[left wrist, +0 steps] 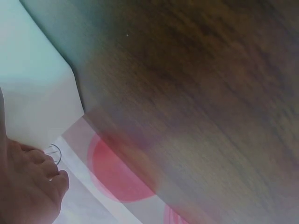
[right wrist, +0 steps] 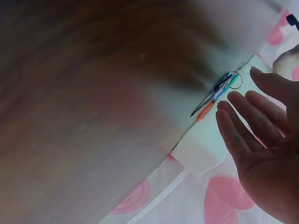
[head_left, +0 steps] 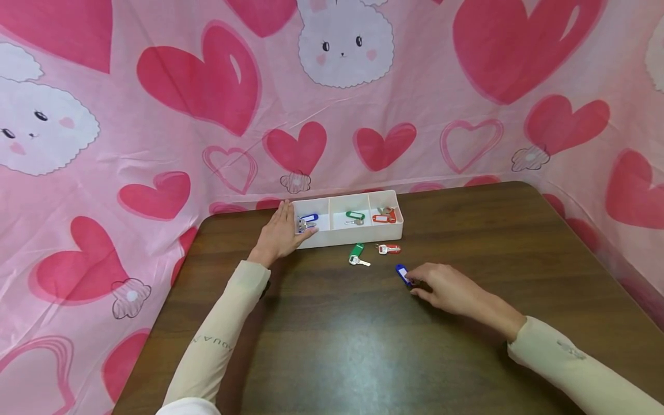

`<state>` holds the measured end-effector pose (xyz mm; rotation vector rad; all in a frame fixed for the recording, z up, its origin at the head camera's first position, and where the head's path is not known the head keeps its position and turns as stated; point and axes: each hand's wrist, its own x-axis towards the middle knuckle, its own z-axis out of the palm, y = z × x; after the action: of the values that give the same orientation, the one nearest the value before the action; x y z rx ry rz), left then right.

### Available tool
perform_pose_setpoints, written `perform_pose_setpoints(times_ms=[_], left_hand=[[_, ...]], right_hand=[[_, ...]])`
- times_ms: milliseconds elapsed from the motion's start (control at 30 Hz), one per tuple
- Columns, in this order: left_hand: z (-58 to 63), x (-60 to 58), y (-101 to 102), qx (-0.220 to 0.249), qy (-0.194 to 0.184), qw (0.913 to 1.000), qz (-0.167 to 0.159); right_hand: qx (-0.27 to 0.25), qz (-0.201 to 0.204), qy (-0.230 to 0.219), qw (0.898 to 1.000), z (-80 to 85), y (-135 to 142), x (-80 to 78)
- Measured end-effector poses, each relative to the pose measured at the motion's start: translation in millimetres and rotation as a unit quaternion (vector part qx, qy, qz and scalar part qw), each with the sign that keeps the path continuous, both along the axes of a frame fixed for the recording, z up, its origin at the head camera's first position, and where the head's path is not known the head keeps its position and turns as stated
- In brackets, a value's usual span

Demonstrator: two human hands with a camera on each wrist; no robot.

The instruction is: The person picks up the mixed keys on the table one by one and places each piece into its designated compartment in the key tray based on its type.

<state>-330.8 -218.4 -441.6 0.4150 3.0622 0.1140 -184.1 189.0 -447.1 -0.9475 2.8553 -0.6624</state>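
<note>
A white three-compartment box (head_left: 358,234) stands near the table's back edge. My left hand (head_left: 278,233) rests on its left end, fingers extended along the side and thumb over the front corner. My right hand (head_left: 445,286) is at a blue key tag (head_left: 402,274) on the table; in the right wrist view its thumb and fingers are apart. The blue tag's lower end and its key are partly hidden by the fingers. Left of it lie a key with a green tag (head_left: 357,251) and a key with a red tag (head_left: 395,249), in front of the box.
Inside the box, a blue-tagged key (head_left: 309,218) is in the left compartment, a green-tagged one (head_left: 355,215) in the middle, and red-tagged keys (head_left: 381,218) in the right. Behind the brown wooden table (head_left: 332,346) hangs a pink heart-patterned cloth (head_left: 342,109).
</note>
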Motion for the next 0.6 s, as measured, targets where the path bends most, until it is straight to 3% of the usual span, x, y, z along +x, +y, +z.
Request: perform_pose_setpoints(times_ms=[600], left_hand=[[-2.8,-1.7,-1.1,0.007,-0.001,1.0,0.001]], right_hand=[[0.028,0.064,0.086,0.994,-7.7,-2.7,-1.0]])
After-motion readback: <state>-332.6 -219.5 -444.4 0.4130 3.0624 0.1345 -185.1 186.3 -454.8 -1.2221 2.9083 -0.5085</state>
